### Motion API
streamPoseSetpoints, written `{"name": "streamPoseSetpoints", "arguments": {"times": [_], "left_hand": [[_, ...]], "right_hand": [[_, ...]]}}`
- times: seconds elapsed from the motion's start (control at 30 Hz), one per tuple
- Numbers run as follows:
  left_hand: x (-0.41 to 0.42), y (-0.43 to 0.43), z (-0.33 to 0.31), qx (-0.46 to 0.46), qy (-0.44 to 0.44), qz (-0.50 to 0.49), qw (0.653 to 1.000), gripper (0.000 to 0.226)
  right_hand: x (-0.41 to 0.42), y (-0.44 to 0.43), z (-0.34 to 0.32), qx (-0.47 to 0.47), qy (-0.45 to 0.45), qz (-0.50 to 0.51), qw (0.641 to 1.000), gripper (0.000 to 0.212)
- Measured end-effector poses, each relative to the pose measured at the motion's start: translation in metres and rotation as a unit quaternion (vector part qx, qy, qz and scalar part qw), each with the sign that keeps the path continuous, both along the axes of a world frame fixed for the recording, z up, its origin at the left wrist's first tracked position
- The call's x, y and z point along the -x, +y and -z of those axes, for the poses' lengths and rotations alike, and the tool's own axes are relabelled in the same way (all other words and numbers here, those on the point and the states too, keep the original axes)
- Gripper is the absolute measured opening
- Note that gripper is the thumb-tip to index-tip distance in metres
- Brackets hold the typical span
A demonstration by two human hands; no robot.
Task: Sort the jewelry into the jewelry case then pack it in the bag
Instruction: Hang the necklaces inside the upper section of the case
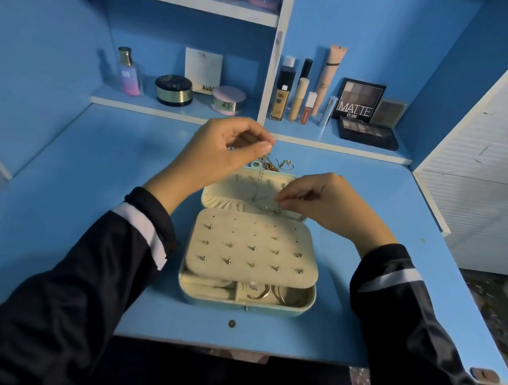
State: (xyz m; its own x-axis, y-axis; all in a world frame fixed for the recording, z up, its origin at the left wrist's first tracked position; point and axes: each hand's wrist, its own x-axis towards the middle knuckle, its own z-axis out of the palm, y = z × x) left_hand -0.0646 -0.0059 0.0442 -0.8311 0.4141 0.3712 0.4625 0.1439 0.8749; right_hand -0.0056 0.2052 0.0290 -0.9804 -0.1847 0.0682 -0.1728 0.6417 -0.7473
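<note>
Two hands, head view: both work one chain over the open case; no other view given.
L hand: left hand raised above the far-left corner of the case, thumb and forefinger pinched on the upper end of the chain.
R hand: right hand lower and nearer, fingertips pinched on the chain's other end, over the lid's right half.
Chain axis: runs steeply down from the L pinch, then bends right to the R pinch; hangs just in front of the lid lining.
Case pos.: jewelry case open at table centre, btwn the two forearms; stud panel folded over the base, hoops visible in the front compartment.
Key relation: the lid lies directly below and behind the chain, closer to the R hand; est. the R end goes in first, the L hand feeds down.
Loose pile: more jewelry on the table just behind the lid.
Bag: not in view.
Risk, est.: a thin chain may tangle if the L end drops early.
</note>
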Motion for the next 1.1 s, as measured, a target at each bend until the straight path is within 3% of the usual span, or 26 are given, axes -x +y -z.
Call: {"name": "streamPoseSetpoints", "arguments": {"times": [0.4, 0.6, 0.77, 1.1], "left_hand": [[0.026, 0.023, 0.024, 0.036, 0.005, -0.02, 0.999, 0.007], [0.032, 0.018, 0.033, 0.029, 0.017, -0.019, 0.999, 0.011], [0.03, 0.019, 0.028, 0.014, 0.027, -0.005, 1.0, 0.011], [0.024, 0.022, 0.024, 0.014, 0.048, -0.003, 0.999, 0.01]], "right_hand": [[0.012, 0.004, -0.004, -0.098, -0.014, -0.026, 0.995, 0.021], [0.021, 0.015, -0.003, -0.009, -0.012, 0.02, 1.0, 0.012], [0.031, 0.003, 0.004, 0.081, 0.04, 0.055, 0.994, 0.008], [0.034, -0.017, 0.011, 0.25, 0.056, 0.088, 0.963, 0.02]]}}
